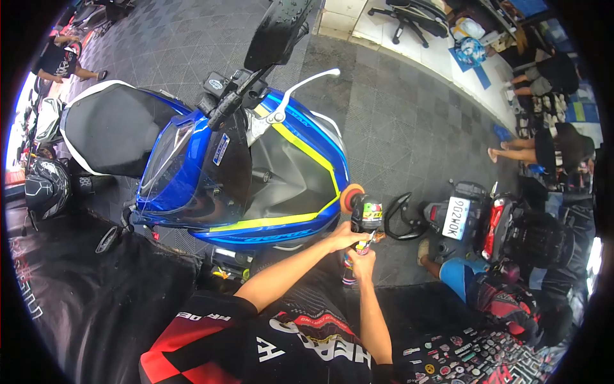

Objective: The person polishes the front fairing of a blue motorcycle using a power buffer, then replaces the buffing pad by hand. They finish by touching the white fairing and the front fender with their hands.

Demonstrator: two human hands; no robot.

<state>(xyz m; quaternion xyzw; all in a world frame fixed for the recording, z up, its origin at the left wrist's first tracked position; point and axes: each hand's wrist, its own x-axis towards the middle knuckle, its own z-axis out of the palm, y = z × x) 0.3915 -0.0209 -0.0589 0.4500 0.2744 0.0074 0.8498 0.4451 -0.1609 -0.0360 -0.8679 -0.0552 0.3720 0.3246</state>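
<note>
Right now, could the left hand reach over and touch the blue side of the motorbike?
Probably yes. The left hand grips the polisher right beside the blue side panel, and nothing stands between them. The polisher's orange pad already sits at the panel's edge.

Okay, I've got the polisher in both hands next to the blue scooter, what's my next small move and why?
Probably ease the orange pad flat onto the blue panel. Both hands, left and right, grip the polisher, and the pad sits at the panel's edge, whether touching is unclear.

Orange-padded polisher — against blue fairing
</note>
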